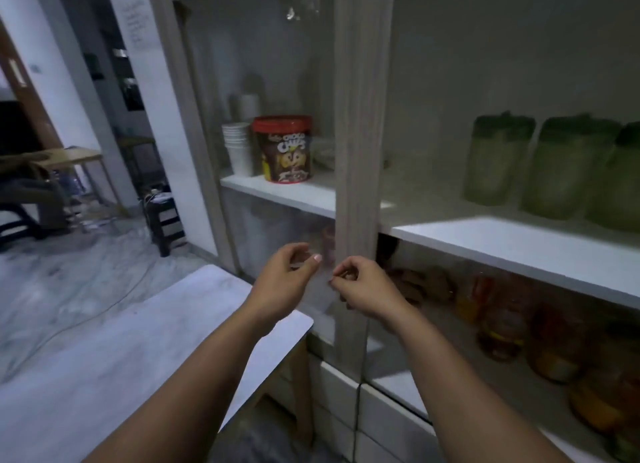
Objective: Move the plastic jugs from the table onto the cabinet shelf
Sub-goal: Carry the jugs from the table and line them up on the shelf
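Three plastic jugs (pixel 554 166) stand in a row on the white cabinet shelf (pixel 519 248), behind the glass of the right door; they are translucent, pale green, rounded at the corners, with dark green lids, and blurred by the pane. The doors are framed in grey wood-grain, their two stiles (pixel 360 151) meeting in the middle. Behind the left pane sit a stack of white paper cups (pixel 239 149) and a brown cereal tub (pixel 284 149) with a red lid (printed "Choco Chips"). The shelf below holds jars (pixel 540 334) with amber and orange contents, too blurred to name. The table (pixel 114 345) at lower left has a pale, smooth top with a rounded corner.

Both bare forearms reach up toward the door stiles. The left hand (pixel 285 279) is loosely curled, thumb and fingers apart, holding nothing. The right hand (pixel 360 286) is curled tighter, fingertips pinched together at the stile edge; whether it grips anything cannot be told
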